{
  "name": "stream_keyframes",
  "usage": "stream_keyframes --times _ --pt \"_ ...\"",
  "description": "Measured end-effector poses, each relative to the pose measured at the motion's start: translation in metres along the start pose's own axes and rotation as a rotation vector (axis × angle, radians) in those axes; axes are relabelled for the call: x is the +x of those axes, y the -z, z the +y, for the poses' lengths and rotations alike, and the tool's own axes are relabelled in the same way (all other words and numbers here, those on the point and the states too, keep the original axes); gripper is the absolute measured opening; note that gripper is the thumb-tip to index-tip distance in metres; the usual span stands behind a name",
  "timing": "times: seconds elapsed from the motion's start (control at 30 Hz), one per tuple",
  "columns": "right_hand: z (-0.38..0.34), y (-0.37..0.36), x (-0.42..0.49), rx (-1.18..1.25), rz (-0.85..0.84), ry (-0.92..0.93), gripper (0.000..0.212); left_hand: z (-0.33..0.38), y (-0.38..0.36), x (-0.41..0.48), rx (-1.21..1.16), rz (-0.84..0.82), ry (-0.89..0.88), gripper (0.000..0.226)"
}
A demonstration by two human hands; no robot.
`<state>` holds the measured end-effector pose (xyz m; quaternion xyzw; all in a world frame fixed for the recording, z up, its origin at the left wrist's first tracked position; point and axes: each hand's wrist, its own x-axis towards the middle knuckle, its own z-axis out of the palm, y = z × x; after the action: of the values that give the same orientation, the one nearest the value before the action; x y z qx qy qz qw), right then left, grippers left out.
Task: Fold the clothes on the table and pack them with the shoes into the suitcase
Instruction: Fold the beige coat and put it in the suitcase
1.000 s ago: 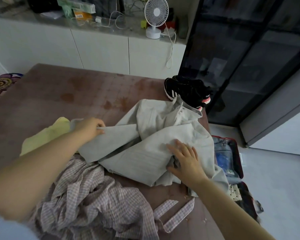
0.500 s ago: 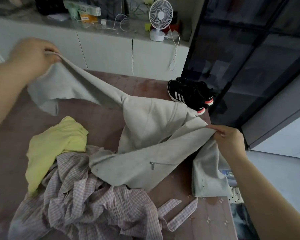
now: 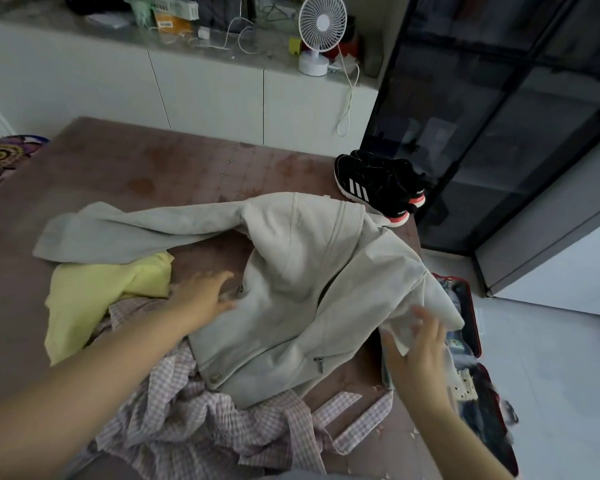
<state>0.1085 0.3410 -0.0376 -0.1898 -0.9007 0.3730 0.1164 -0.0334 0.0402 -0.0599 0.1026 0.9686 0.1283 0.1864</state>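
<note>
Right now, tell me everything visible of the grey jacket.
The jacket is pale grey, cotton-looking, spread across the table, with two pocket zips and a hem snap. One sleeve stretches left over the yellow top; the other droops off the table's right edge, where the blurred right hand meets it. Its hem lies on the checked shirt. The left hand rests on its left side.

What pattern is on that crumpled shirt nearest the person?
The shirt has a small pink-and-white check, seen best low in the head view.
</note>
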Motion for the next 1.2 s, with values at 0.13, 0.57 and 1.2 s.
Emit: stream_keyframes --times 0.13,0.57,1.2 --pt "-0.002 -0.018 -0.008 0.148 -0.169 -0.226 0.056 0.001 -0.017 -0.001 -0.269 0.003 0.119 0.048" --pt "-0.046 -0.039 0.009 0.466 -0.120 -0.535 0.077 0.049 0.050 -0.044 -0.388 0.491 -0.145 0.016" --pt "-0.053 -0.043 -0.018 0.814 -0.330 -0.672 0.068 0.107 0.112 -0.106 -0.686 0.896 -0.204 0.019"
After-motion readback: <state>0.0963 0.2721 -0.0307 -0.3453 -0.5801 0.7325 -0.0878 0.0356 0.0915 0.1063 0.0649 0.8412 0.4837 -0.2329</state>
